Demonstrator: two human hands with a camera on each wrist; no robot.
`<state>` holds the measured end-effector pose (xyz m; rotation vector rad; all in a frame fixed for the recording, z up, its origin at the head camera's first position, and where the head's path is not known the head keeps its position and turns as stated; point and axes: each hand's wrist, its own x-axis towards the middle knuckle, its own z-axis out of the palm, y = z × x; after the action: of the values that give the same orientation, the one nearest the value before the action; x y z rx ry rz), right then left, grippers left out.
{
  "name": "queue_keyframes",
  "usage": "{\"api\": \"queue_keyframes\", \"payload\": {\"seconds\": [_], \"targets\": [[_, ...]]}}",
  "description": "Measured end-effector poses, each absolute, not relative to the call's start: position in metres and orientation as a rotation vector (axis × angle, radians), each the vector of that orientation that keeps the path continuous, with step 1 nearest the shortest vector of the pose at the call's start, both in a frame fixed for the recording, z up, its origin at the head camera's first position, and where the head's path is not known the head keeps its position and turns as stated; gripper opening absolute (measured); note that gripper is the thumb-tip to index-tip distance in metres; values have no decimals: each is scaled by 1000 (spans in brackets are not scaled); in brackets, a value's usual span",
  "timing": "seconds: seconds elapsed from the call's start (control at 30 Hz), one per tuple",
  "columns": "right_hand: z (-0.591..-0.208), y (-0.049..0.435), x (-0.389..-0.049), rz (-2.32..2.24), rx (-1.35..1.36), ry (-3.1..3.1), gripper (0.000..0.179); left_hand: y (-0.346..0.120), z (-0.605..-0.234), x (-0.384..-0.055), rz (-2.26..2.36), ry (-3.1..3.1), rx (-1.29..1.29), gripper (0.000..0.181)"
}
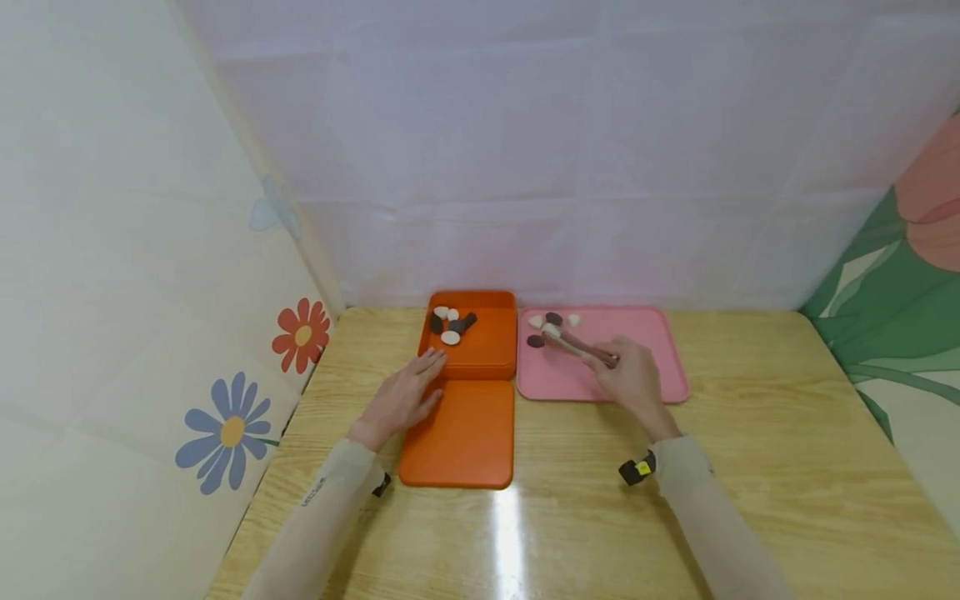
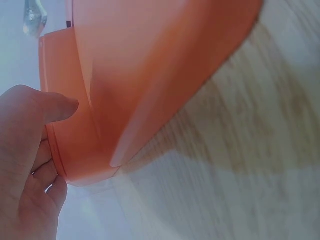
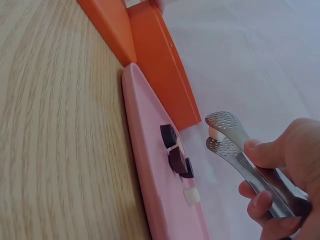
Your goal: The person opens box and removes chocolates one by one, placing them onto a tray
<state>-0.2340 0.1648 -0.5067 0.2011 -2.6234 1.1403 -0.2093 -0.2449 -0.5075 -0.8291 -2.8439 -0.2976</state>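
Note:
My right hand (image 1: 632, 375) grips metal tongs (image 3: 250, 165) with perforated heads. Pinched between the heads is a small white piece (image 3: 216, 133), raised over the pink tray (image 1: 660, 350). On that tray lie dark pieces (image 1: 536, 341) and white pieces (image 1: 573, 320). At the near left corner of the orange box (image 1: 491, 333), my left hand (image 1: 405, 392) holds the wall, its thumb on the front side and its fingers at the rim. Inside the box, several white pieces (image 1: 450, 337) and dark pieces (image 1: 437, 323) sit together on the left.
An orange lid (image 1: 465, 442) lies flat on the wooden table (image 1: 570, 517), right in front of the box. Box and tray stand side by side near a white cloth backdrop (image 1: 480, 167). A flower-patterned sheet (image 1: 135, 292) borders the left side.

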Motion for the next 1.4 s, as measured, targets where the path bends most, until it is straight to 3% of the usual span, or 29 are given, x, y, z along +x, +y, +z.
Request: {"api": "queue_keyframes", "payload": {"seconds": [1.4], "targets": [[-539,201,-229,1114,8,-2572,25,-243,-509,-211,-317,-2858,-821,63]]}}
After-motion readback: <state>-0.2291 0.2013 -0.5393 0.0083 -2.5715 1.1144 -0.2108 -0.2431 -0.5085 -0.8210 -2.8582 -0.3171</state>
